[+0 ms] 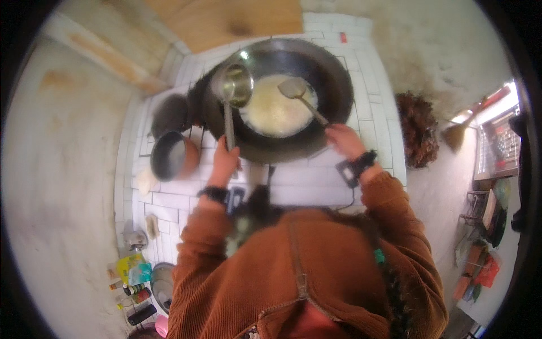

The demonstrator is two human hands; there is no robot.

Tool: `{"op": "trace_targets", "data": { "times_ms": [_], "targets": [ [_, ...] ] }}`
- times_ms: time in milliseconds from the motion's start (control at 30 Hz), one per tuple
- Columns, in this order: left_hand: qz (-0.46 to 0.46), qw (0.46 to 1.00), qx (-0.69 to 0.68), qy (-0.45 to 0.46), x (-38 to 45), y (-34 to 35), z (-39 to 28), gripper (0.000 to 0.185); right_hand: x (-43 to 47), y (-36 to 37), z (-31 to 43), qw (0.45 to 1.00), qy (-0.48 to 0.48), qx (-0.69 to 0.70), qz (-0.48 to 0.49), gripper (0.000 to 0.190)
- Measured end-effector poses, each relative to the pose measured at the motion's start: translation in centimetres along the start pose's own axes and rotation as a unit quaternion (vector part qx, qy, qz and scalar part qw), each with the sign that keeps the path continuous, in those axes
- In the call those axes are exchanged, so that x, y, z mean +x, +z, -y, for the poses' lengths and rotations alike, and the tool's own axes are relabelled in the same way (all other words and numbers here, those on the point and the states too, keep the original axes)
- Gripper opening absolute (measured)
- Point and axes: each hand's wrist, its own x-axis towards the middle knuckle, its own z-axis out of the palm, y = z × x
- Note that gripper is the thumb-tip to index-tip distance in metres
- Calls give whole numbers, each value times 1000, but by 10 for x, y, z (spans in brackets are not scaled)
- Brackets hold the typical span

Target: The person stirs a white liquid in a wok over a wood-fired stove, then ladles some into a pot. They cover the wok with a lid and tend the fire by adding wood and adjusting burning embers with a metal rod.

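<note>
A large dark wok (334, 93) is set into the white-tiled stove top, with pale, yellowish liquid (275, 111) pooled in its bottom. By its handle, my left hand (224, 159) grips a metal ladle (238, 84), whose bowl hangs over the wok's left side. Some yellowish-green liquid seems to lie in that bowl. My right hand (345, 140) grasps the handle of a metal wok spatula (293, 88). The spatula's blade is over the pale liquid; whether it touches the surface I cannot tell.
Left of the wok stand a pot (174, 156) and a dark round lid-like object (170, 115). Bottles (134, 289), packets (134, 268) and a metal lid (162, 283) line the lower left. A wall (59, 161) rises on the left. Dry brown brush (417, 129) lies right of the stove.
</note>
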Motion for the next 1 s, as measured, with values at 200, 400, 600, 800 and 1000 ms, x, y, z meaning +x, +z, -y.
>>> {"op": "trace_targets", "data": {
  "times_ms": [200, 400, 600, 800, 1000],
  "targets": [
    [118, 932, -314, -141, -16, -15, -5, 9, 40, 38, -12, 993, -18, -88, 73, 43],
    [128, 893, -376, -212, -22, -15, 2, 13, 38, 50, -13, 989, -1, -124, 81, 25],
    [143, 889, -380, -213, -23, -16, 0, 12, 32, 57, -11, 987, 18, -134, 83, 28],
    [149, 891, -364, -227, -18, -15, -7, 12, 13, 63, -8, 996, -12, -71, 58, 26],
    [170, 894, -350, -223, -8, -7, -15, 12, -7, 58, -1, 950, -147, -273, 25, 28]
  ]
}}
